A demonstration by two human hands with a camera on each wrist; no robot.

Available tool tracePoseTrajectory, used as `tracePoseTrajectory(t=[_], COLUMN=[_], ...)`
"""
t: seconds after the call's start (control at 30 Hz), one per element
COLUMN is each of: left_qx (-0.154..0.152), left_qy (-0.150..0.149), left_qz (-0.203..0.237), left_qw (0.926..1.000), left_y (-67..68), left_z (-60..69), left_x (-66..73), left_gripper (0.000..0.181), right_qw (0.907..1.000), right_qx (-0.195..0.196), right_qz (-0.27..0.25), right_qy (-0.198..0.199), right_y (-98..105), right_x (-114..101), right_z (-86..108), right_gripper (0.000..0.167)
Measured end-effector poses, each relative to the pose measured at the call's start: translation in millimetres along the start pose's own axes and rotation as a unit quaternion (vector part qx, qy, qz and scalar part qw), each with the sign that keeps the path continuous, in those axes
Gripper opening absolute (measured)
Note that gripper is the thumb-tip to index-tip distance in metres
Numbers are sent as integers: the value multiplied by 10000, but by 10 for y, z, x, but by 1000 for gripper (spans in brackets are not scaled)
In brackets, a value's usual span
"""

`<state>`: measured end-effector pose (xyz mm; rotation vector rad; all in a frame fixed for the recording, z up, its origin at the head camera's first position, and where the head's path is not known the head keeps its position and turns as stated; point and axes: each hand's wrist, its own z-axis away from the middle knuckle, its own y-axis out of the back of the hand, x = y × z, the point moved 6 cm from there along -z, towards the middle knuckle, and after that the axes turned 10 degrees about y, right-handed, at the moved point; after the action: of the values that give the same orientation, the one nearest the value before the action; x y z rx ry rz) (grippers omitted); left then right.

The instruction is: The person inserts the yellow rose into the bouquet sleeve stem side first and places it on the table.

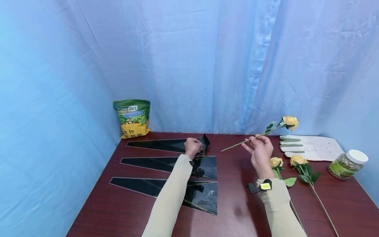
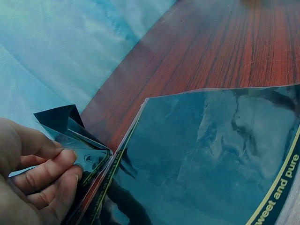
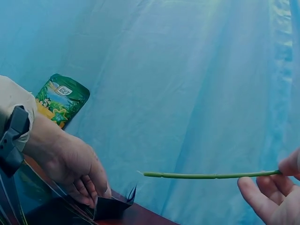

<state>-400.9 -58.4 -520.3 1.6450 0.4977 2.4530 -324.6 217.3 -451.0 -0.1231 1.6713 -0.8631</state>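
My left hand (image 1: 193, 146) pinches the wide end of the farthest black flower sleeve (image 1: 168, 144), whose mouth stands raised and parted, as the left wrist view (image 2: 56, 122) shows close up. In my right hand (image 1: 262, 153) is the stem of a yellow artificial rose (image 1: 290, 122), gripped between thumb and fingers above the table. Its bloom points up and right, and the bare stem end (image 3: 154, 175) points left toward the sleeve's mouth, apart from it. Two more black sleeves, a middle one (image 1: 145, 161) and a near one (image 1: 133, 186), lie flat, partly under my left arm.
Two yellow roses (image 1: 276, 162) (image 1: 298, 160) lie right of my right arm. Behind them is a white glove (image 1: 316, 148) with grey-green fingers. A jar (image 1: 343, 167) with a white lid stands at the far right. A green and yellow fertilizer bag (image 1: 132, 118) stands back left, near the curtain (image 1: 183, 65).
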Motion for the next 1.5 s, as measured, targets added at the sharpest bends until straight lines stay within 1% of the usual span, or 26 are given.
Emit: tracePoseTrajectory(t=[0.2,0.3,0.47,0.6,0.83,0.93,1.1,1.37,1.5], left_qx=[7,0,16,15,-13,-24,-29,-109,-168], left_qy=[-25,-27,-57,-26,-21,-42,-50,8,16], left_qz=[16,36,14,3,47,27,13,112,147], left_qw=[10000,10000,10000,10000,10000,10000,10000,9999,9998], left_y=[-3,-1,7,9,7,4,4,5,6], left_z=[2,8,29,39,32,30,46,54,51], left_x=[7,13,22,30,33,32,35,47,47], left_gripper=[16,16,16,16,16,16,16,15,16], right_qw=[9995,9986,9968,9960,9938,9926,9905,9878,9860], right_qx=[235,340,489,485,519,534,538,573,488], right_qz=[123,316,598,725,898,1028,1232,1413,1555], right_qy=[155,247,208,184,389,375,302,328,350], right_y=[-69,-105,-170,-235,-323,-347,-376,-383,-398], right_x=[70,104,183,249,382,453,562,699,764], right_z=[-105,-157,-204,-215,-235,-244,-253,-263,-258], right_gripper=[15,16,19,22,20,21,22,24,22])
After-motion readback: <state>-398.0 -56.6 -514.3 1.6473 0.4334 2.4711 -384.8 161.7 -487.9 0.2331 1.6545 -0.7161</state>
